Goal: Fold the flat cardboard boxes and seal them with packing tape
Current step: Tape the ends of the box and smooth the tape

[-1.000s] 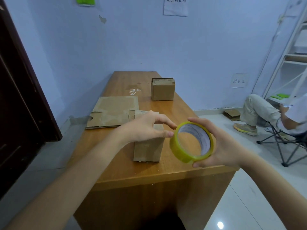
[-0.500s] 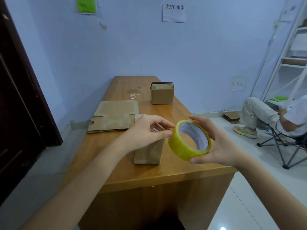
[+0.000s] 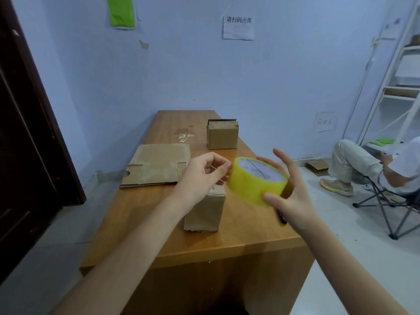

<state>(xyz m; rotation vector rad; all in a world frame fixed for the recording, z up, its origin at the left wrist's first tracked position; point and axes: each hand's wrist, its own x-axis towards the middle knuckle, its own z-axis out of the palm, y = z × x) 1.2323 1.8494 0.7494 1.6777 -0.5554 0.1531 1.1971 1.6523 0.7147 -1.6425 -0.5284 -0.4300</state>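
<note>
My right hand (image 3: 295, 201) holds a yellow roll of packing tape (image 3: 254, 186) above the table, thumb on its outer band and fingers behind it. My left hand (image 3: 202, 176) has curled fingers, and its thumb and forefinger pinch at the roll's left rim. Below the hands a small folded cardboard box (image 3: 204, 212) stands upright on the wooden table (image 3: 227, 244), its top hidden by my left hand. A flat cardboard blank (image 3: 156, 164) lies at the left. A second folded box (image 3: 222, 136) stands further back.
A dark, pen-like object (image 3: 283, 218) lies on the table under my right hand. A person sits on a folding chair (image 3: 386, 210) at the right, beside a white shelf (image 3: 400, 87). A dark door (image 3: 27, 133) stands at the left.
The tape roll has turned from standing on edge to lying tilted, its open face now upward. My left fingertips have moved onto its rim. The view has tilted upward.
</note>
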